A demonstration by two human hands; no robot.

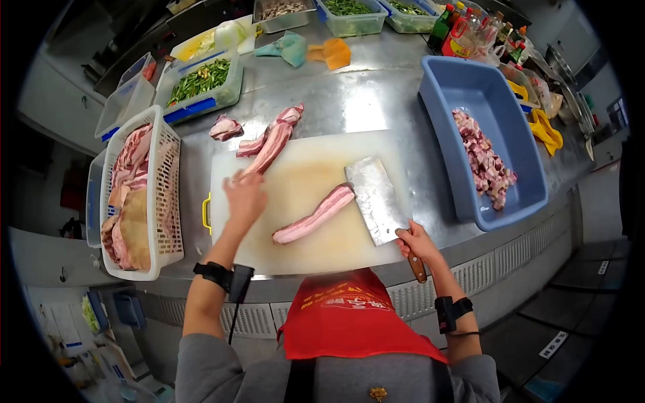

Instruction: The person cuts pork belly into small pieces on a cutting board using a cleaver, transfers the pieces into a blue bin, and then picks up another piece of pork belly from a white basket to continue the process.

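Note:
My left hand [245, 200] is at the near end of a long pork belly strip [274, 142], its fingers closed around that end. The strip lies over the far left edge of the white cutting board [302, 258], with a shorter piece beside it. My right hand [420, 243] grips the wooden handle of a cleaver [373, 201]. The cleaver's broad blade lies flat-looking over the right side of the board. Another pork belly strip [314, 215] rests diagonally on the board, its far end beside the blade. A small pork chunk [225, 127] sits on the metal table beyond the board.
At left stands a white basket [176, 195] holding large pork slabs. A blue tub [521, 144] with diced meat is at right. Farther back are a container of cut green vegetables [201, 84], an orange cloth [330, 53], a teal cloth [285, 48] and several bottles [463, 30].

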